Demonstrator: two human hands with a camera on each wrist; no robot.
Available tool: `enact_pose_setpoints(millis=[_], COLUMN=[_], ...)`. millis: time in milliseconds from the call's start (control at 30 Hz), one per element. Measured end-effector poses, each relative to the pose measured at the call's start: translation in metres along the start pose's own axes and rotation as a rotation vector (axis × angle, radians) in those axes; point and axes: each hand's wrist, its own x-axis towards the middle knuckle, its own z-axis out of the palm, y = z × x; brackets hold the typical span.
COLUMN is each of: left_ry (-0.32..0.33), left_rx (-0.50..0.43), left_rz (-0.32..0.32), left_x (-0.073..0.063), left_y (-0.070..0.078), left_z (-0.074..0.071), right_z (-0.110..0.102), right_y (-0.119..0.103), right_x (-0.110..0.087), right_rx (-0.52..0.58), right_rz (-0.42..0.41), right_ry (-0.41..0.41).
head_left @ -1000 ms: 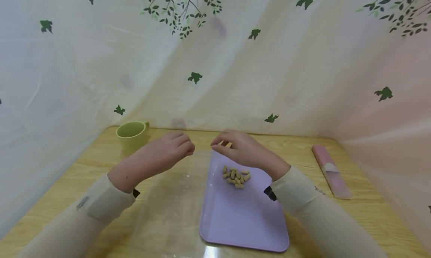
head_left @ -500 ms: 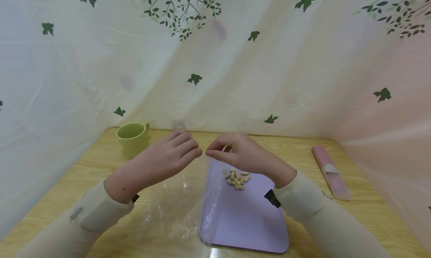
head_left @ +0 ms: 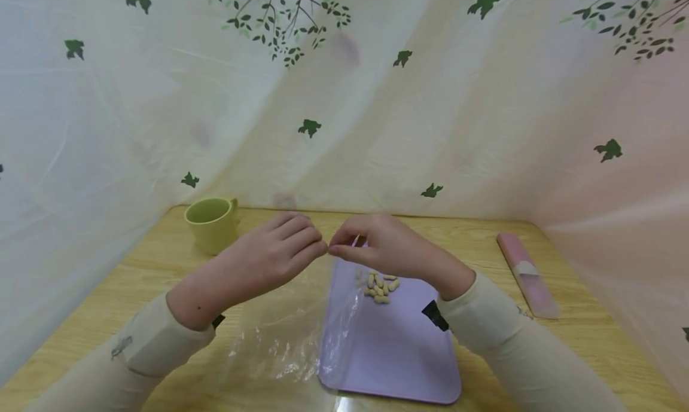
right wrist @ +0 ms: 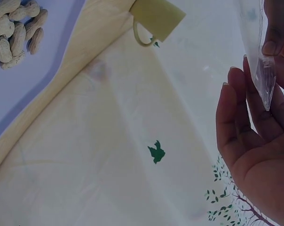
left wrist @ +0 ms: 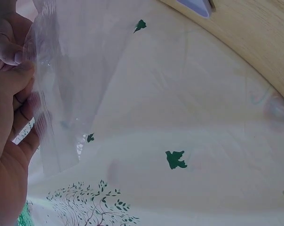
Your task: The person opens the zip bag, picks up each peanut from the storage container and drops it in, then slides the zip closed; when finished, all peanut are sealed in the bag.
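Note:
A clear plastic zip bag (head_left: 285, 343) hangs below both hands, its lower part overlapping the left side of the lilac tray (head_left: 404, 358). My left hand (head_left: 261, 253) pinches the bag's top edge; in the left wrist view the ridged strip of the bag (left wrist: 45, 113) runs along its fingers. Fingertips almost meeting it, my right hand (head_left: 390, 247) pinches the same edge between thumb and index finger, and the bag's corner (right wrist: 265, 84) shows beside its other fingers in the right wrist view. Peanuts in shells (head_left: 379, 287) lie in a small heap on the tray.
A green mug (head_left: 212, 226) stands at the back left of the wooden table (head_left: 134, 268). Toward the right edge lies a long pink pouch-like case (head_left: 527, 274) with a white band. A patterned curtain (head_left: 344, 131) encloses the table's back and sides.
Both hands have come together until their fingertips almost touch. The left hand has moved right and its fingers have spread along the edge. The bag has shifted over the tray's left side and crinkled.

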Motion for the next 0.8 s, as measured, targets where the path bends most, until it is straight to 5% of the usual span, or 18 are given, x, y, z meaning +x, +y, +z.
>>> enact_pose_setpoints(millis=[433,800], left_ry=[0.024,0.003], left_rx=[0.015,0.041], left_rz=[0.031,0.037], left_x=[-0.003,-0.006], left_y=[0.005,0.017], left_z=[0.007,0.012], right_z=[0.008,0.016], right_y=[-0.004,-0.008], right_x=[0.0,0.0], right_rx=[-0.14,-0.123], right_rz=[0.028,0.237], right_ry=[-0.03,0.034])
